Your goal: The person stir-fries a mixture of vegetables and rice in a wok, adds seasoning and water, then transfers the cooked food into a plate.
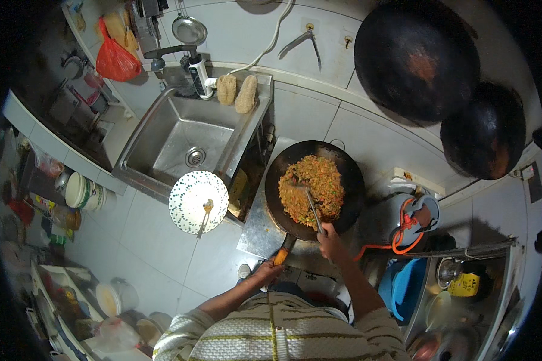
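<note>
A dark wok (350, 180) sits on a metal-topped stove (257, 225) before me, filled with fried rice (318, 180) flecked with green and red bits. Its wooden handle (281, 257) is gripped by my left hand (267, 273). With my right hand (330, 243) I hold the metal shaft of a wok spatula (315, 210). The spatula's blade is in the rice and partly covered by it. To the left of the wok, at the sink's near corner, is a white bowl (183, 198) with a green speckled rim and a spoon (207, 208) inside.
A stainless steel sink (162, 131) lies left, with two loofah sponges (237, 92) on its rim. A gas cylinder (384, 216) with an orange hose (395, 243) stands right of the wok. Two large woks (415, 58) hang on the wall. Shelving with a blue basin (402, 289) is at lower right.
</note>
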